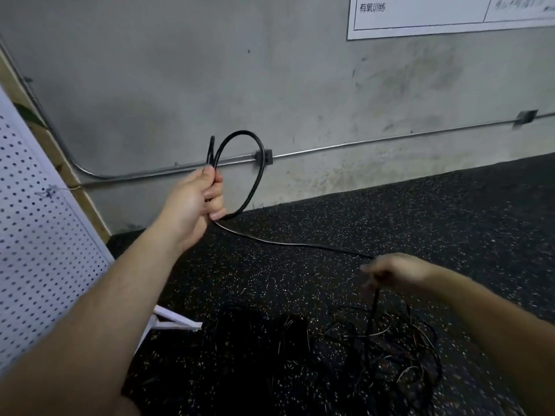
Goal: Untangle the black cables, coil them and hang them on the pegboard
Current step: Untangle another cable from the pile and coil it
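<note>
My left hand (196, 202) is raised in front of the wall and grips a black cable (255, 175), whose end stands up beside one small loop above the fist. From the fist the cable runs down and right across the floor to my right hand (396, 273), which is blurred and holds the same cable low over the floor. Below that hand lies a tangled pile of black cables (369, 349). The white pegboard (39, 235) leans at the left edge, just left of my left forearm.
The floor is black speckled rubber matting (435, 211). A grey concrete wall carries a metal conduit (345, 145) with clamps. The pegboard's white foot (174, 321) juts onto the floor under my left arm. A white printed sheet (444, 13) hangs at top right.
</note>
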